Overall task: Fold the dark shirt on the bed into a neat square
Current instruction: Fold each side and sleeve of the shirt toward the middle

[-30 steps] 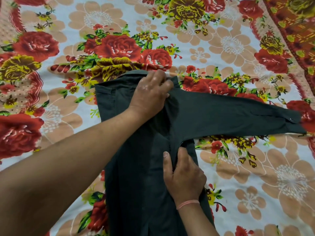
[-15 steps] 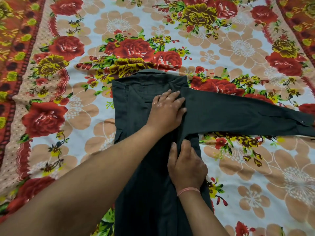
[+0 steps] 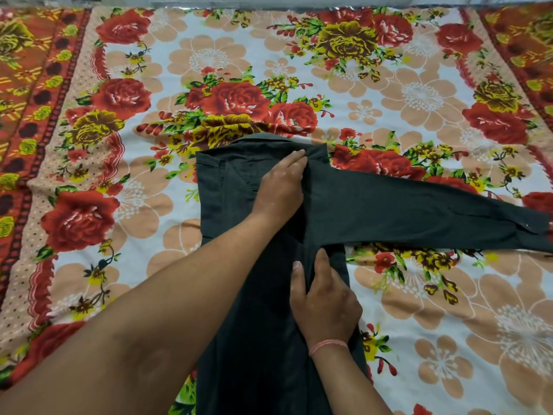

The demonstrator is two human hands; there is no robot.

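Note:
The dark shirt (image 3: 239, 295) lies lengthwise on the bed, collar at the far end, folded into a narrow strip. One long sleeve (image 3: 419, 214) stretches out to the right, its buttoned cuff at the frame's right edge. My left hand (image 3: 281, 187) lies flat on the shoulder area just below the collar, fingers together and pointing up to the right. My right hand (image 3: 324, 298) presses flat on the shirt's right side fold just under the sleeve. Neither hand grips cloth. The shirt's lower end runs out of view at the bottom.
A floral bedsheet (image 3: 419, 85) with red roses and peach flowers covers the bed on all sides. Its orange patterned border (image 3: 36, 85) runs down the left and right. A pink thread (image 3: 327, 345) circles my right wrist.
My left hand has slid up toward the collar again. My right hand stays pressed below the sleeve. The view has pulled back and shows more of the bed.

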